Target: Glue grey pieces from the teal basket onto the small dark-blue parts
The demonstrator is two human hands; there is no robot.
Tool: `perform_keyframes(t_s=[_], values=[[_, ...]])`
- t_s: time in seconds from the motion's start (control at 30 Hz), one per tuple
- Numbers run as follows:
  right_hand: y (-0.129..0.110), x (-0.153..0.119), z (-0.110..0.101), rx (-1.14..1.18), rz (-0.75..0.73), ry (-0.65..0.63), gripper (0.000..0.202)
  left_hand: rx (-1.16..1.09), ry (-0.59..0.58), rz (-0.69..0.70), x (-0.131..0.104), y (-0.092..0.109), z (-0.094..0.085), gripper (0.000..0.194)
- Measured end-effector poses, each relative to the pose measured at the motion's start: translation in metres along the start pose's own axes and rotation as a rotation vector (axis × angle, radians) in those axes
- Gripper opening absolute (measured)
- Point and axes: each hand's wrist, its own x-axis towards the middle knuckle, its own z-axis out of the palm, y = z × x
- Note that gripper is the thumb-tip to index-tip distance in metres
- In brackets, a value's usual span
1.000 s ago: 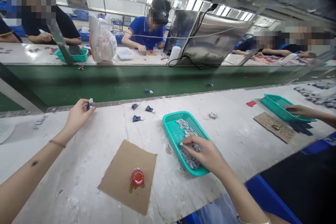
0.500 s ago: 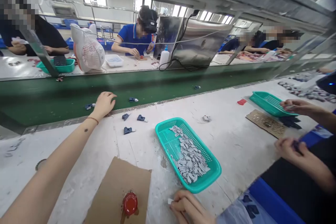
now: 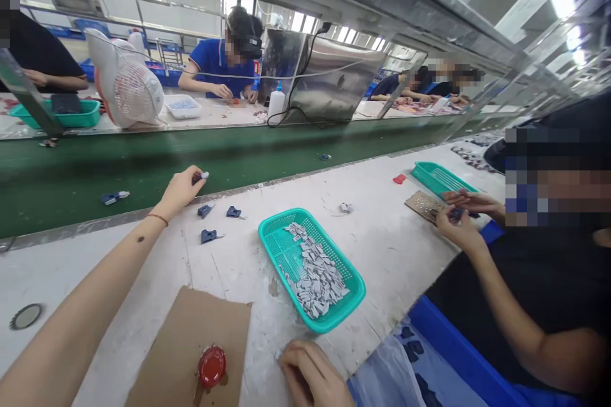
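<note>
My left hand reaches over the edge of the green belt, its fingers closed around a small dark blue plastic part with a pale tip. Near its wrist, several similar dark blue parts lie on the white tabletop. My right hand rests at the near edge with fingers curled together; whatever is in them is hidden. Just beyond it stands a green basket filled partly with small grey pieces. Left of that hand, a red round dish with a wet, glossy surface sits on a cardboard sheet.
More dark blue parts lie on the belt, one at left. To the right, a co-worker's hands handle a dark part beside another green basket. A blue bin stands below the table edge. Other people work across the belt.
My left hand has closed on a dark blue part at the belt. The white piece seen in my right fingers earlier is now out of sight. The view has turned right.
</note>
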Motion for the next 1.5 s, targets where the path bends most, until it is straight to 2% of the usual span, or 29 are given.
perform_keyframes(t_s=[0.13,0.27,0.43,0.57,0.7,0.8,0.93,1.1,1.23,1.37,1.5], values=[[-0.01,0.005,-0.003,0.02,0.08,-0.031,0.023,-0.278,0.091,-0.182,-0.054,-0.004,-0.032,0.037],[-0.016,0.014,-0.005,0.067,0.1,-0.086,0.017,-0.464,0.009,-0.312,-0.131,-0.003,-0.055,0.048],[-0.018,0.024,-0.006,0.015,0.049,-0.119,0.017,-0.779,-0.145,-0.583,-0.22,0.008,-0.063,0.048],[-0.019,0.024,-0.005,-0.063,0.023,-0.104,0.019,-0.938,-0.162,-0.688,-0.264,0.013,-0.061,0.049],[-0.019,0.022,-0.006,-0.074,0.035,-0.124,0.022,-0.985,-0.137,-0.681,-0.286,0.01,-0.054,0.047],[-0.026,0.028,-0.007,-0.044,0.072,-0.124,0.021,-1.007,-0.171,-0.636,-0.296,0.009,-0.044,0.039],[-0.053,0.049,-0.005,0.095,0.074,-0.12,0.016,-1.024,-0.179,-0.529,-0.307,0.008,-0.032,0.03],[-0.087,0.07,0.014,0.216,-0.058,-0.163,0.014,-1.024,-0.187,-0.453,-0.318,0.007,-0.027,0.027],[-0.091,0.07,0.025,0.145,-0.105,-0.213,0.016,-1.076,-0.193,-0.419,-0.321,0.008,-0.027,0.024],[-0.091,0.069,0.026,0.089,-0.107,-0.249,0.017,-1.104,-0.21,-0.402,-0.322,0.011,-0.026,0.018],[-0.094,0.07,0.025,0.054,-0.105,-0.24,0.019,-1.105,-0.222,-0.435,-0.323,0.011,-0.024,0.02]])
